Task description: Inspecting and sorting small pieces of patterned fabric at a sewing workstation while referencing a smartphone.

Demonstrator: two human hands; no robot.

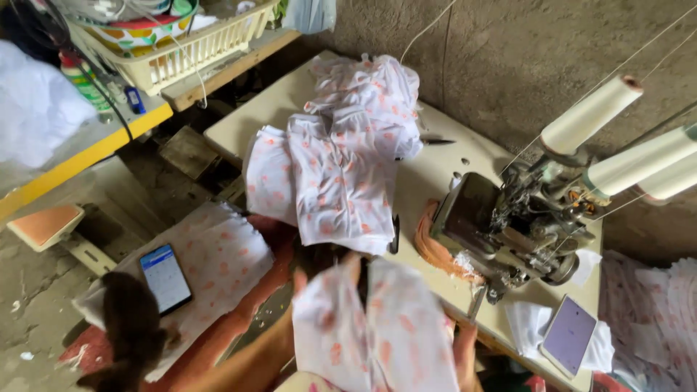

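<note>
Both my hands hold up a white fabric piece with orange prints at the bottom middle, blurred by motion. My left hand grips its left edge, with my forearm coming in from the lower left. My right hand grips its right edge. Just beyond lies a stack of matching printed garments spread on the cream sewing table. A grey overlock sewing machine stands on the table to the right of my hands.
White thread cones rise above the machine. Scissors lie behind the stack. One phone rests on a fabric pile at the left, another device on cloth at the right. A white basket sits on a bench at the top left.
</note>
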